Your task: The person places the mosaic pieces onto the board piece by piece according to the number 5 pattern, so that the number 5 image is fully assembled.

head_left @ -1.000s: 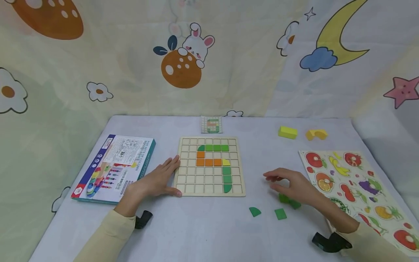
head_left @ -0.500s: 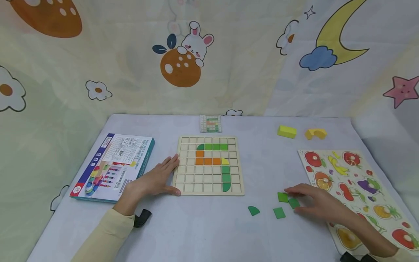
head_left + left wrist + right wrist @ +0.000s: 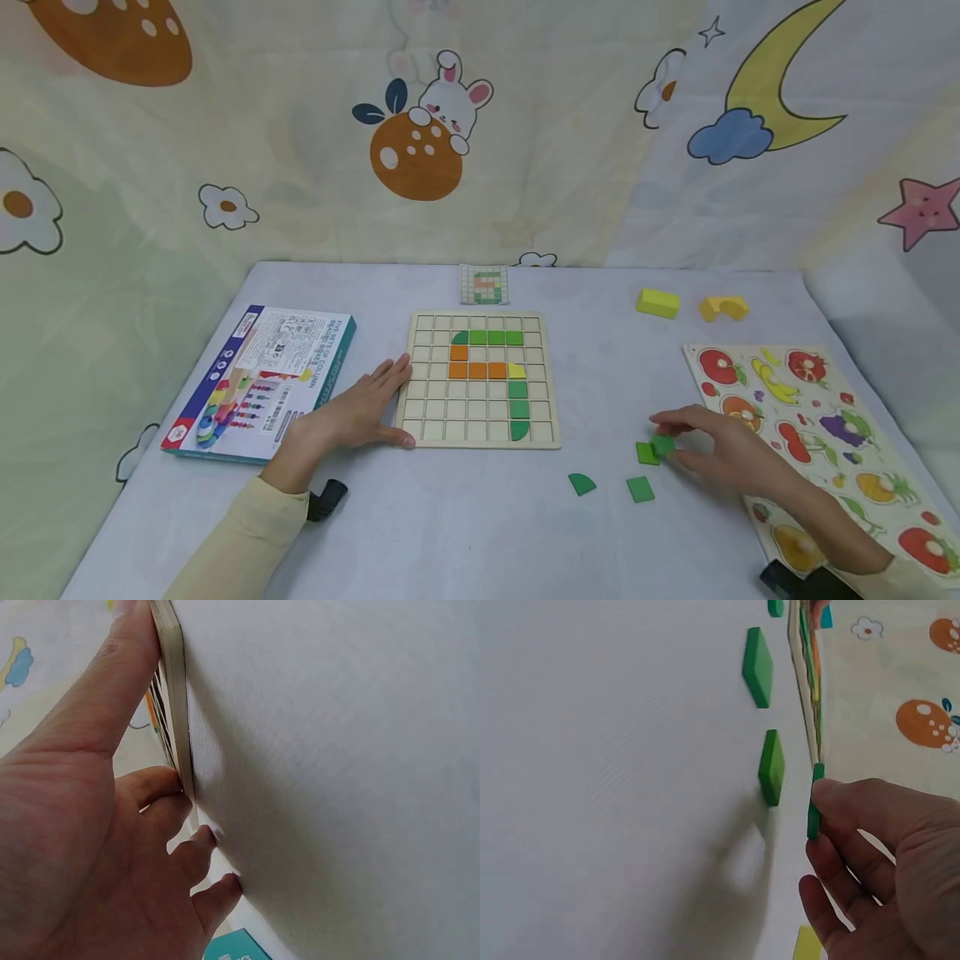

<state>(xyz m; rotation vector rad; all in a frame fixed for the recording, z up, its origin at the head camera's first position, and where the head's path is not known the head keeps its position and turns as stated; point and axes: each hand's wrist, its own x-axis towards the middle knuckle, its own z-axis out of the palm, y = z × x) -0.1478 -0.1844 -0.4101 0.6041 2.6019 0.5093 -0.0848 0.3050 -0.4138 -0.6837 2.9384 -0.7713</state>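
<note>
My right hand point(image 3: 727, 454) pinches a green square tile point(image 3: 815, 806) between thumb and fingers, lifted off the table. Beneath it in the head view lies a lighter green square tile point(image 3: 646, 453). Another green square tile point(image 3: 641, 489) and a green quarter-round tile point(image 3: 582, 484) are flat on the cloth nearby. My left hand point(image 3: 356, 412) rests against the left edge of a wooden grid board point(image 3: 480, 445), fingers extended, thumb by the near corner. Green, orange and yellow tiles point(image 3: 487, 371) fill part of the grid.
Behind the board is a small pattern card point(image 3: 484, 285). A box point(image 3: 277, 383) lies left, and a fruit-printed board point(image 3: 817, 442) lies right under my forearm. A yellow-green block point(image 3: 658, 303) and a yellow arch block point(image 3: 724, 308) stand at the back right.
My right hand moved right and down to the loose tiles, then pinched one green square tile and raised it over its neighbour. The left hand stays at the board's edge.
</note>
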